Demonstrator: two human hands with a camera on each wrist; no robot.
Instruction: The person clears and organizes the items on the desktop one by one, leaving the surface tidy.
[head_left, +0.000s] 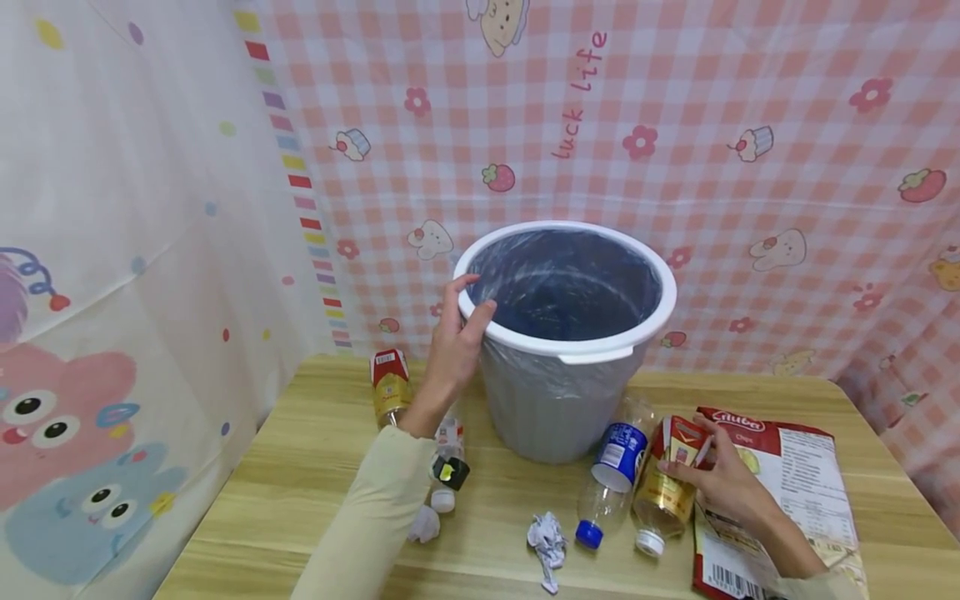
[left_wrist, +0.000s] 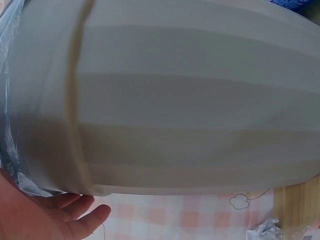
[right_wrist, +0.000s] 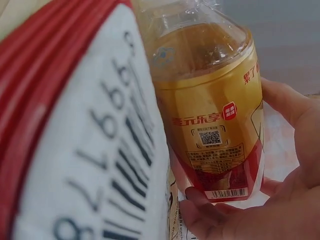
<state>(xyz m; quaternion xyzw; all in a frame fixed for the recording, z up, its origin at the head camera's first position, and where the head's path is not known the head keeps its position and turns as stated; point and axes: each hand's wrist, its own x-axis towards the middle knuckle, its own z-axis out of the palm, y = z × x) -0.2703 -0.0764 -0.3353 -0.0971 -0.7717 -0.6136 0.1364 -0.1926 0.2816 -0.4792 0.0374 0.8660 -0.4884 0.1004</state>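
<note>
My left hand grips the white rim of a grey trash bin lined with a clear bag, thumb over the inner edge. In the left wrist view its fingers lie along the bin's side. My right hand holds a plastic bottle with a gold and red label by its base end. The bottle's white cap points toward me. In the right wrist view, the thumb and fingers curl round the bottle's red lower part. Beside it lies a clear bottle with a blue label and blue cap.
A red and white chips bag lies at the right, partly under my right arm. Crumpled paper is near the front. Another gold-and-red bottle and a white-capped bottle lie behind my left forearm. A checked curtain hangs behind the table.
</note>
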